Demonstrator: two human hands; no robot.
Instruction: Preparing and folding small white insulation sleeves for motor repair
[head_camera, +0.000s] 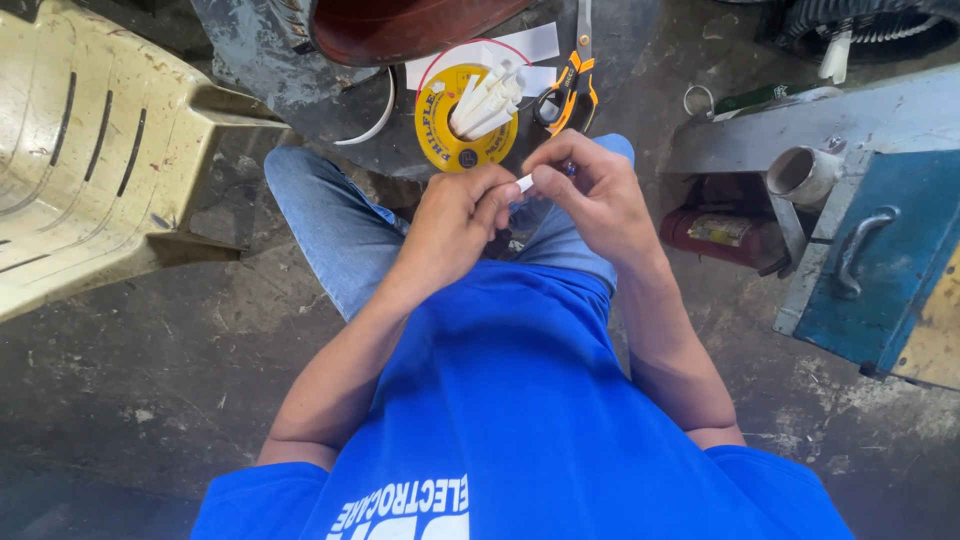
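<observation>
Head view: left hand (455, 215) and right hand (590, 190) meet above the lap, both with a closed grip on one small white strip (524, 182) pinched between the fingertips. Just beyond lies a yellow spool (440, 135) packed with white rolled pieces (487, 100). Orange-handled scissors (568, 92) lie beside it. A cream plastic chair (90, 150) stands left, a blue metal box (880, 270) right.

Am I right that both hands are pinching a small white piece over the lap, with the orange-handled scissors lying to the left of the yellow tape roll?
Not quite: the head view shows the scissors lying to the right of the yellow tape roll. The rest holds: the left hand and right hand pinch a small white piece over the lap.
</observation>
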